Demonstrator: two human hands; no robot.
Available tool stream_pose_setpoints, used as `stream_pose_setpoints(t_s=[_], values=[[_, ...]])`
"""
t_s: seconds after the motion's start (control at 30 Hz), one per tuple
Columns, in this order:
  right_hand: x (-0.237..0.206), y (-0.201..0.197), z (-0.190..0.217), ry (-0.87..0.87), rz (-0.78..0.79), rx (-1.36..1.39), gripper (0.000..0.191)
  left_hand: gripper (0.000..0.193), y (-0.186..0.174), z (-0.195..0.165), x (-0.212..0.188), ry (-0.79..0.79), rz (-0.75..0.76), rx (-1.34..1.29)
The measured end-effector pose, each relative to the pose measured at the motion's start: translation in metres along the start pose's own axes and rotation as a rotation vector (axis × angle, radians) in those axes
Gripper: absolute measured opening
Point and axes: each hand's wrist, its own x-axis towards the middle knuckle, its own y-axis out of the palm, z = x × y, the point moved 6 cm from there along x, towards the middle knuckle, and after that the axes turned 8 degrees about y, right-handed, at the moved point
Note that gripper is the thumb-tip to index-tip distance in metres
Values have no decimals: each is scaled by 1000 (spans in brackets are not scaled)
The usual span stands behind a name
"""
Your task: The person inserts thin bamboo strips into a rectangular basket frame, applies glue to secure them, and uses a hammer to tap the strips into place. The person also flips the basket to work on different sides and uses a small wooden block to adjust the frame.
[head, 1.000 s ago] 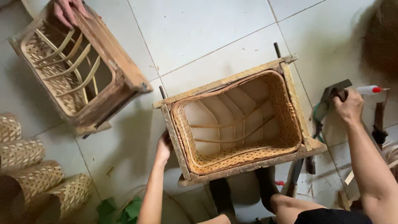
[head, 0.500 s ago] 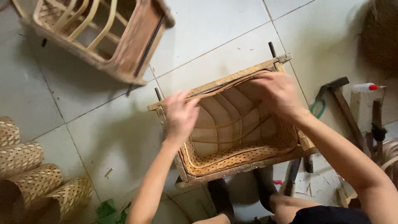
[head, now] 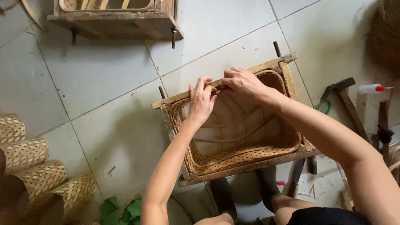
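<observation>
The left hand [head: 202, 102] lies over the far rim of a woven bamboo basket [head: 237, 141], its fingers curled down and pressed against a thin bamboo strip [head: 216, 85] that runs along that rim. The right hand [head: 241, 85] sits just beside it, touching it at the fingertips, and its fingers are closed in a pinch on the same strip where it meets the rim. Both forearms reach in from the lower edge of the view, the right one crossing above the basket's right half.

The basket sits inside a rectangular wooden frame [head: 166, 102] that rests on the tiled floor [head: 104, 108]; its open mouth faces up, showing broad slats at the bottom and a finer weave along the near wall. Dark metal pins stick out at the frame's far corners.

To the right of the frame, on the floor, lie a hammer [head: 346, 98], a clear plastic bottle with a red cap [head: 373, 88] and a green-handled tool [head: 323, 106] half hidden by the right forearm. At the top left stands a second wooden frame [head: 112, 18] with another basket in it, well apart. A stack of woven baskets [head: 37, 171] lies at the lower left, with green leaves [head: 123, 210] near them.
</observation>
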Motion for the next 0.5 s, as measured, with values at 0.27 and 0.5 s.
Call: stream_pose_setpoints(t_s=[0.27,0.5], values=[[9,-5,-5,-52,66,168,15,18,2,4,-2,28,-44,34],[-5,2,-5,-86,-196,-117,38,44,8,8,-5,119,-217,141]])
